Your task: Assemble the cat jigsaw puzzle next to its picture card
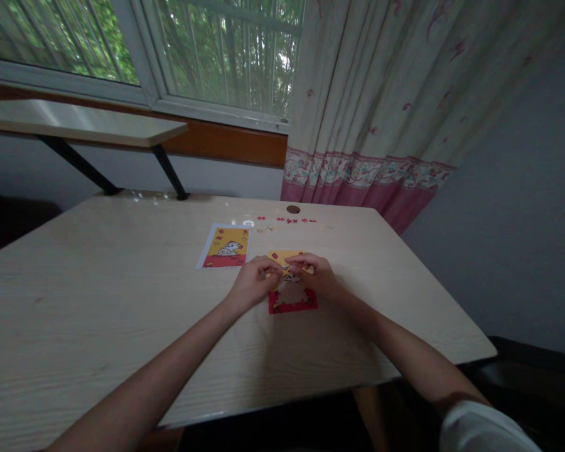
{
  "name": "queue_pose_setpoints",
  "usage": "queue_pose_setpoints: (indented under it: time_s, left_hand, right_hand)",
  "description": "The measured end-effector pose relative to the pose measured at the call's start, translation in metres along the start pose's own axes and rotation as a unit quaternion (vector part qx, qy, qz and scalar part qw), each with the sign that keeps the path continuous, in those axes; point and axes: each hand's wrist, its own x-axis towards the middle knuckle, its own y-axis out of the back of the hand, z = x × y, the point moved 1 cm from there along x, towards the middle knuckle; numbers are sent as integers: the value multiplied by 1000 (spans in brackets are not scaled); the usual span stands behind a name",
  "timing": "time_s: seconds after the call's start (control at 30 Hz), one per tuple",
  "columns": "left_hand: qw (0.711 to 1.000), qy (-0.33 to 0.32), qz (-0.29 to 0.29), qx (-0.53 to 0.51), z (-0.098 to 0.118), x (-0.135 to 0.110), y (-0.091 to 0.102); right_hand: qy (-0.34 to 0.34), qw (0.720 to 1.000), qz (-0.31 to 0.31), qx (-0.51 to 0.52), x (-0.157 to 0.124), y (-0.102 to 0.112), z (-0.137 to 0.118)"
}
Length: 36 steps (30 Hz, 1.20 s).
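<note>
A partly assembled jigsaw puzzle (292,307), yellow at the top and red along the bottom, lies on the table with a bare gap in its middle. My left hand (257,279) is over its left edge, thumb and fingertips pinched together. From the right, my right hand (317,275) reaches over the upper part, its fingers also closed in a pinch close to the left fingertips. Whatever is between the fingers of either hand is too small to make out. Left of the puzzle lies a printed picture sheet (226,247) showing a white animal on yellow and red.
Several red puzzle pieces (292,220) form a row toward the table's back, with a few pale pieces (266,230) before them. A round cable hole (293,209) sits behind. At the back left stands a raised shelf (85,122); a curtain (358,169) hangs beyond the table (122,301).
</note>
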Motion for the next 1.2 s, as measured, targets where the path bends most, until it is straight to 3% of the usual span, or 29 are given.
queue_pose_setpoints:
  time_s: [0.17, 0.43, 0.73, 1.0, 1.1, 1.2]
  left_hand:
    - [999, 10, -13, -30, 4, 1, 4]
    - [999, -7, -21, -38, 5, 2, 5]
    - [993, 64, 3, -99, 7, 3, 1]
    - [968, 130, 28, -211, 6, 6, 3]
    - [967, 136, 13, -217, 9, 6, 5]
    - [964, 153, 7, -216, 10, 6, 5]
  right_hand:
    - [27, 997, 22, -67, -1, 2, -7]
    - [-52, 997, 58, -2, -1, -5, -2]
    - [-57, 996, 57, 33, -1, -6, -5]
    - [60, 995, 35, -70, -6, -2, -10]
    - [148, 979, 20, -142, -4, 1, -11]
    - [190, 958, -3, -217, -3, 3, -10]
